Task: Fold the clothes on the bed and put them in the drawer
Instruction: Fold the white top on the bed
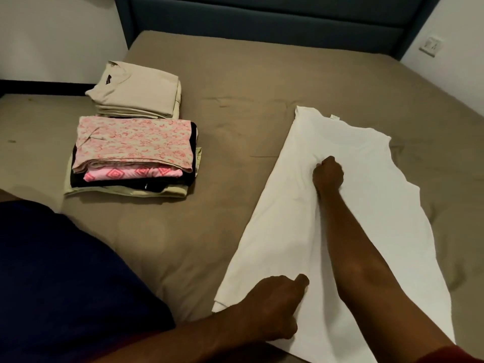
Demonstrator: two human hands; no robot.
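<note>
Nearest the camera, the left hand (275, 307) rests on the lower hem of a white garment (282, 231), its fingers curled and pinching the cloth near the bottom left corner. A dark blue clothed leg (65, 284) fills the lower left corner. Farther up, the right hand (328, 175) sits mid-garment with its arm stretched across the fabric; its fingers are bunched into the cloth, seemingly gripping a fold, though the knuckles hide the fingertips. The white garment lies flat and lengthwise on the tan bed sheet (235, 87), its left side folded inward. Off to the left, well apart from it, stands a folded stack topped by a pink floral piece (133, 145). Just beyond that stack sits a folded beige pile (138, 93). At the far end rises a blue headboard (262, 17).
</note>
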